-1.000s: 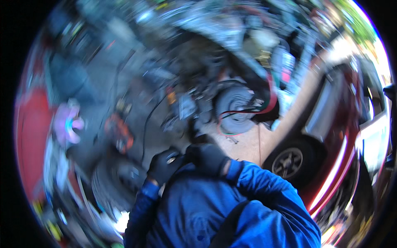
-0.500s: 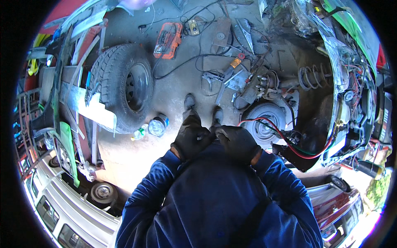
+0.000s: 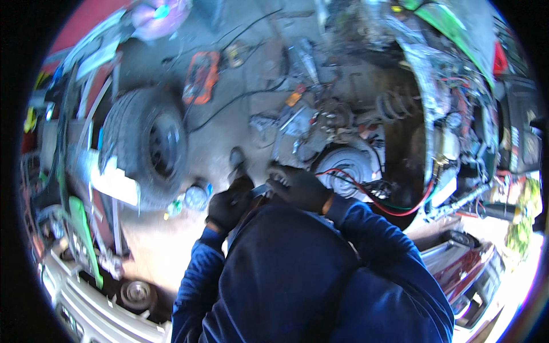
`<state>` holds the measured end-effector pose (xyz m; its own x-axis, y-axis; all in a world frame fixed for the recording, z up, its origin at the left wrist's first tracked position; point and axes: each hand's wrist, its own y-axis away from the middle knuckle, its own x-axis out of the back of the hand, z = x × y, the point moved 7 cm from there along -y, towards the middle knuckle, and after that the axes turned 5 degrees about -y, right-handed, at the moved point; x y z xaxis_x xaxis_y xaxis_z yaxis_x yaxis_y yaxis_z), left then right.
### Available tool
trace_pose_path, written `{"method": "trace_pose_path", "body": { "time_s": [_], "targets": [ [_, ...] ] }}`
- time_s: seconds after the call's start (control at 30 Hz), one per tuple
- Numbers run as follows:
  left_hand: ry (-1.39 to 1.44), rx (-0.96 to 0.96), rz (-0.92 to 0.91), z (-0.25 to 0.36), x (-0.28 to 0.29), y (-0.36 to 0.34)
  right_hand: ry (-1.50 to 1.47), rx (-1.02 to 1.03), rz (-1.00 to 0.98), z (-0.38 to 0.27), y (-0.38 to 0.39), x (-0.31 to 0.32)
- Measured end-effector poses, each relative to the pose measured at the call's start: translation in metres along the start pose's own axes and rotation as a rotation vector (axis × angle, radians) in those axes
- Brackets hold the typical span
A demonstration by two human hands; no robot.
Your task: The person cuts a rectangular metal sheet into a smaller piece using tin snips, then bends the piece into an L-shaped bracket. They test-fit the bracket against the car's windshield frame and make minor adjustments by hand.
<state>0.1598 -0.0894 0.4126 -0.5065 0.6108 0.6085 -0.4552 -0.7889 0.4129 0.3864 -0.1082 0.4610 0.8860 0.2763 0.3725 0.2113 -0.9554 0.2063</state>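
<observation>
Your gloved left hand and right hand meet just before your chest; between them lies a small pale thing; the right sits nearer; whether either grip is clamped, I cannot tell.

Your view is bright daylight with a cool blue cast. Motion blur smears the tyre and the floor beside it. Glare whitens the ground at lower right of the tyre, past the red car. The fisheye bends edges near the black rim; your torso sits shadowed.
</observation>
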Motion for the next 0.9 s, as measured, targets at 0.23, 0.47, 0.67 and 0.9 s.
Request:
{"method": "trace_pose_path", "body": {
  "time_s": [0.23, 0.47, 0.67, 0.9],
  "targets": [
    [-0.111, 0.039, 0.033, -0.012, 0.012, -0.011, 0.237, -0.189, -0.056, 0.038, 0.006, 0.02],
    [-0.137, 0.062, 0.009, -0.013, 0.009, -0.014, 0.248, -0.258, -0.101, 0.067, 0.022, 0.016],
    [-0.089, 0.059, 0.039, -0.003, 0.009, -0.014, 0.193, -0.331, -0.163, 0.076, 0.035, 0.023],
    [-0.058, -0.064, 0.097, 0.04, 0.017, -0.021, 0.216, -0.067, -0.072, 0.035, 0.016, 0.033]
  ]
}}
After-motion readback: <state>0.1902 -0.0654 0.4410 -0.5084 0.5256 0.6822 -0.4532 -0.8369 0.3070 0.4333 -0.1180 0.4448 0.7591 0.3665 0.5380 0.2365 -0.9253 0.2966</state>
